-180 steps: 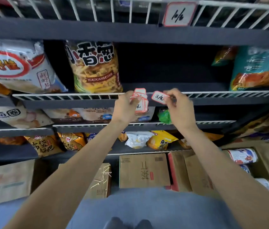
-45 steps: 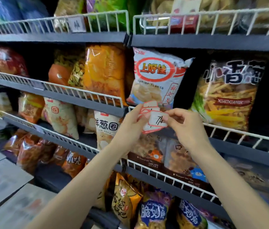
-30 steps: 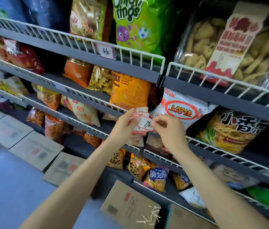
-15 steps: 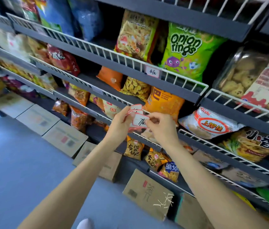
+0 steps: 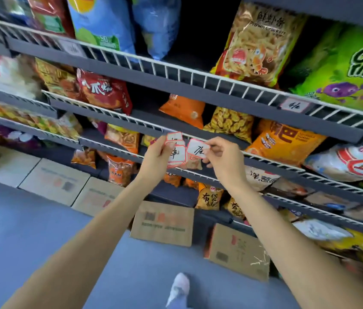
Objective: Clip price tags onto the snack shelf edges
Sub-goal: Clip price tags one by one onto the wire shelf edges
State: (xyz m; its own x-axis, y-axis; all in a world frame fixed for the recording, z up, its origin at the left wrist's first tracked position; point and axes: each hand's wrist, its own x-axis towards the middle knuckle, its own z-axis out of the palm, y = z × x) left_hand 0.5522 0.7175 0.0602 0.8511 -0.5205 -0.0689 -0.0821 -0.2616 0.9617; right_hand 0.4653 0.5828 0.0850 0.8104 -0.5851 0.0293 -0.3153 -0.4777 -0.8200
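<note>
A tall rack of dark shelves fills the far side, each tier fronted by a white wire rail and packed with snack bags. Up on the right leans a green bag of onion rings, with a yellow bag of prawn crackers to its left and blue bags further left. One tier down sit a red bag and orange bags. Flat cardboard boxes lie along the foot of the rack on the blue-grey floor, and a white shoe shows at the near edge.

Both arms reach forward to the middle of the rack. The left hand is curled round a small stack of price tags, thumb in front and fingers behind, holding them upright just in front of the third rail. The right hand pinches a single tag narrowly between thumb and fingertips, right beside the stack and touching or overlapping it; I cannot tell which.

The tags are small white cards with red borders and rounded corners, with black handwriting on them. Another tag is already clipped to the rail under the onion rings, and a pale one hangs on the top rail at the left, too blurred to read.
</note>
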